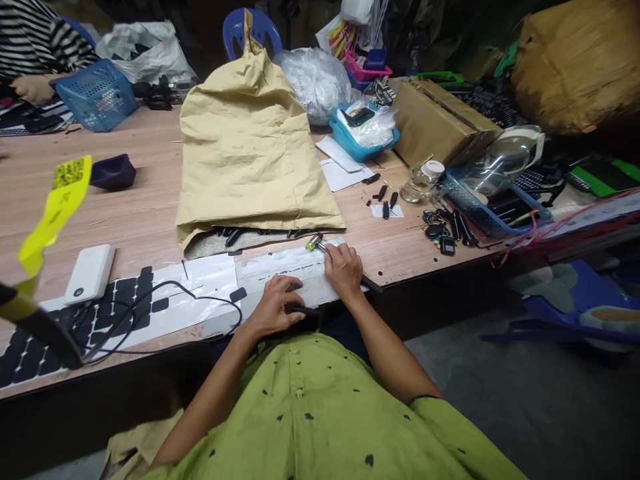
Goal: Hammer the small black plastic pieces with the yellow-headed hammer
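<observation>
My right hand (344, 270) is closed around a small hammer (315, 242). The hammer's shiny head points left over the table, and its dark handle sticks out behind my hand. At the table's front edge my left hand (277, 305) pinches a small black piece (303, 310); its exact kind is hard to make out. Under both hands lies a pale board (280, 270) covered with clear film. Just beyond it, a beige cloth sack (255, 153) has black parts (233, 236) showing at its open mouth.
Left are a sheet of black patches (127, 297), a white power bank (90, 273) and a cable (173, 283). Right are small black parts (385, 207), a glass jar (423, 180), keys (440, 230) and a blue basket (500, 207). A co-worker's hand (35, 89) is far left.
</observation>
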The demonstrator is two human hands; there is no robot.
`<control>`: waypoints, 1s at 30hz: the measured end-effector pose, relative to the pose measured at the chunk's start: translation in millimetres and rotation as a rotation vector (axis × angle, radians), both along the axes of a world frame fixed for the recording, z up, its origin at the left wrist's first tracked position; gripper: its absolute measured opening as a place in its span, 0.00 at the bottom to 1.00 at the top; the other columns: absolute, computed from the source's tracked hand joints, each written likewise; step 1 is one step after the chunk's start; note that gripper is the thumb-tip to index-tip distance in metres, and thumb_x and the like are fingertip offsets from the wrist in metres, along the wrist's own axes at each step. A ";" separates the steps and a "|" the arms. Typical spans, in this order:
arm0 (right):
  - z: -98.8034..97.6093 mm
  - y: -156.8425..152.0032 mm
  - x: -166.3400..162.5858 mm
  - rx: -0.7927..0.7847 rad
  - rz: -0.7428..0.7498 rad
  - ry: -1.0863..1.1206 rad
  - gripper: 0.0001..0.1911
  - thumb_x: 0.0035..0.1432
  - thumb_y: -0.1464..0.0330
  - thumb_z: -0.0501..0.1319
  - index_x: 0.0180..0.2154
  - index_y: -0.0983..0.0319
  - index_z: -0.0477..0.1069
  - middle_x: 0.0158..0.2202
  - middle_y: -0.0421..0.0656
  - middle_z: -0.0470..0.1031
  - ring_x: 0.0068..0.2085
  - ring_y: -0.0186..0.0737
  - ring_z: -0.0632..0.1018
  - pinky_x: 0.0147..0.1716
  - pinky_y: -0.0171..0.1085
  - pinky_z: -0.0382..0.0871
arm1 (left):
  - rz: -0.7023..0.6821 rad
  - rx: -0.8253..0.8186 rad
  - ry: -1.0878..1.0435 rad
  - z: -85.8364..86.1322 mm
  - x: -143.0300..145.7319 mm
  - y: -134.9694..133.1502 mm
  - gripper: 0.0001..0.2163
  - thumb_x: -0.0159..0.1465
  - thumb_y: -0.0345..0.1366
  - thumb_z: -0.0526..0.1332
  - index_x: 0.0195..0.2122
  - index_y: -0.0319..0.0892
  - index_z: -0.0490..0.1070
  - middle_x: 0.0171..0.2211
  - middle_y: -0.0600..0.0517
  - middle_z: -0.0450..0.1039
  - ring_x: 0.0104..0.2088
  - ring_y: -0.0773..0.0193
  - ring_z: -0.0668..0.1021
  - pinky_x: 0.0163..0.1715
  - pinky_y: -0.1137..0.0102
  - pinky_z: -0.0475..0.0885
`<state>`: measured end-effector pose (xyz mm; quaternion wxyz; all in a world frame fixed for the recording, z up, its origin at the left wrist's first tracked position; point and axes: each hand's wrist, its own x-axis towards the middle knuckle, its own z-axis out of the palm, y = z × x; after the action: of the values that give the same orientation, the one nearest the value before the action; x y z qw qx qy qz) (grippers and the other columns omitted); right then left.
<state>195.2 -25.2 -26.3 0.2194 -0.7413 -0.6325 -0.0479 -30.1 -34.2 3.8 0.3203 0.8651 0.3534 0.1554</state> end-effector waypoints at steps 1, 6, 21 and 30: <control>0.4 -0.1 -0.4 -0.003 -0.002 -0.001 0.16 0.67 0.70 0.56 0.52 0.57 0.77 0.40 0.49 0.72 0.43 0.49 0.68 0.37 0.41 0.58 | -0.023 0.019 0.010 -1.2 -1.4 -4.2 0.05 0.57 0.38 0.71 0.36 0.49 0.83 0.55 0.48 0.74 0.55 0.48 0.71 0.58 0.52 0.67; 2.2 -0.3 -2.1 -0.012 -0.012 -0.012 0.16 0.67 0.70 0.56 0.52 0.57 0.77 0.40 0.48 0.72 0.43 0.48 0.68 0.38 0.41 0.58 | -0.102 0.135 0.045 -7.1 -5.7 -15.5 0.07 0.57 0.37 0.71 0.37 0.50 0.83 0.60 0.47 0.72 0.59 0.45 0.70 0.60 0.49 0.66; 0.2 -1.2 -4.1 0.005 -0.011 -0.002 0.17 0.66 0.71 0.55 0.52 0.57 0.77 0.39 0.49 0.72 0.43 0.49 0.68 0.37 0.41 0.58 | -0.121 0.267 0.129 -10.3 5.2 -35.6 0.07 0.58 0.34 0.70 0.38 0.50 0.82 0.64 0.48 0.68 0.62 0.45 0.68 0.61 0.47 0.66; -4.2 -0.6 -2.5 0.044 -0.003 -0.010 0.16 0.65 0.71 0.56 0.51 0.57 0.77 0.38 0.48 0.72 0.42 0.48 0.68 0.36 0.41 0.58 | 0.655 0.236 0.030 1.8 -17.7 49.2 0.08 0.67 0.40 0.61 0.41 0.45 0.77 0.42 0.45 0.78 0.46 0.49 0.76 0.50 0.53 0.73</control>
<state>192.7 -25.8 -30.5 0.2324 -0.7369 -0.6314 -0.0658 -47.8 15.0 5.6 0.1457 0.7391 0.5964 0.2770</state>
